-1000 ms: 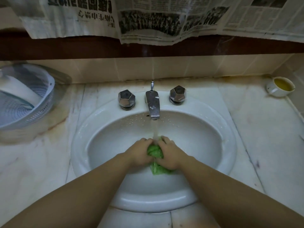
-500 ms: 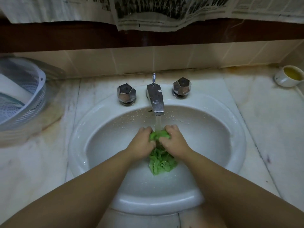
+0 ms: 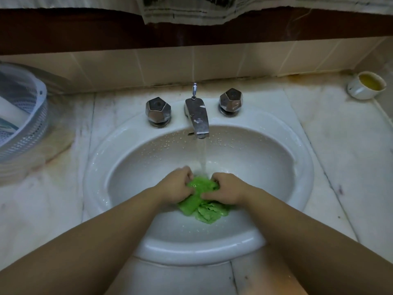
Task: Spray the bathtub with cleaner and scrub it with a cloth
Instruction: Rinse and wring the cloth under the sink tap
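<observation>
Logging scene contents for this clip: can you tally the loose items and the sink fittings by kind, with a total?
Green cloth, gripped by left hand and right hand: 1
Tap knobs: 2
Spout, water running: 1
White mesh basket: 1
Small white cup with yellow contents: 1
Newspaper, hanging above: 1
Total: 7

The cloth (image 3: 202, 201) is bright green, wet and crumpled into a bunched wad, sitting low in the centre of the frame. Its upper part is gathered tight and glistens where a stream of water lands on it; the lower part spills out in loose, wrinkled folds, with one smoother, rolled fold angling down to the lower left. It hangs slightly below centre, above the bottom of a white basin.
</observation>
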Tool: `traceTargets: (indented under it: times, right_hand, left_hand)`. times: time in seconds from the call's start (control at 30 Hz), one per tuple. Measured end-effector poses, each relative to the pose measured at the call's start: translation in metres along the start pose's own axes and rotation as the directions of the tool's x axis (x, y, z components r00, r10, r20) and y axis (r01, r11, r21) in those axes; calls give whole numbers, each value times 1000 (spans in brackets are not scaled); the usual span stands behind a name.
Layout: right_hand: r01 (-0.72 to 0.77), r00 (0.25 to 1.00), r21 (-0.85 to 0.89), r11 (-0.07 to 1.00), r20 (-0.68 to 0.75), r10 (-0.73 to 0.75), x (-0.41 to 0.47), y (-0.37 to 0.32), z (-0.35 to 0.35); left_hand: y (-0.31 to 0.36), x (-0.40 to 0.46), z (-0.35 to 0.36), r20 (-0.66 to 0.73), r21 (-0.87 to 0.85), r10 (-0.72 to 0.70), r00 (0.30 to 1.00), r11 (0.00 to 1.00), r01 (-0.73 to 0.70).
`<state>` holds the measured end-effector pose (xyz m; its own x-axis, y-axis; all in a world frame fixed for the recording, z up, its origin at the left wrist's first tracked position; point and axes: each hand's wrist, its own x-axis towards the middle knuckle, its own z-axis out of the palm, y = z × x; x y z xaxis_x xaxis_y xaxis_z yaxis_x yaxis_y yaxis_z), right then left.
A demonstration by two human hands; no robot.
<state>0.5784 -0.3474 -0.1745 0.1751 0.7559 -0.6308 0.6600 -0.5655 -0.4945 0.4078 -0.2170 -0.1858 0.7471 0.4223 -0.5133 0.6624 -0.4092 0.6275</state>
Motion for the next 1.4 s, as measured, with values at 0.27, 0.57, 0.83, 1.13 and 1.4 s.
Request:
traceTargets:
  times: [0.27, 0.57, 0.83, 1.13, 1.4]
  right_hand:
    - [34, 975, 174, 984, -222, 6, 1, -2, -1]
    - [14, 998, 14, 1000, -60, -13, 4, -15, 7]
    - [105, 961, -540, 835, -160, -224, 14, -13, 5]
    - [130, 958, -683, 719, -101, -269, 32, -6, -5]
    - [161, 962, -294, 942, -168, -217, 16, -26, -29]
  left_hand:
    - [9, -6, -3, -79, 140, 3, 997, 990, 8]
    - [-10, -18, -21, -52, 410, 104, 993, 909, -73]
    - [3, -4, -2, -1, 607, 231, 973, 774, -183]
    - [4, 20, 11, -39, 643, 226, 973, 752, -148]
    - [27, 14, -35, -3, 424, 101, 995, 901, -90]
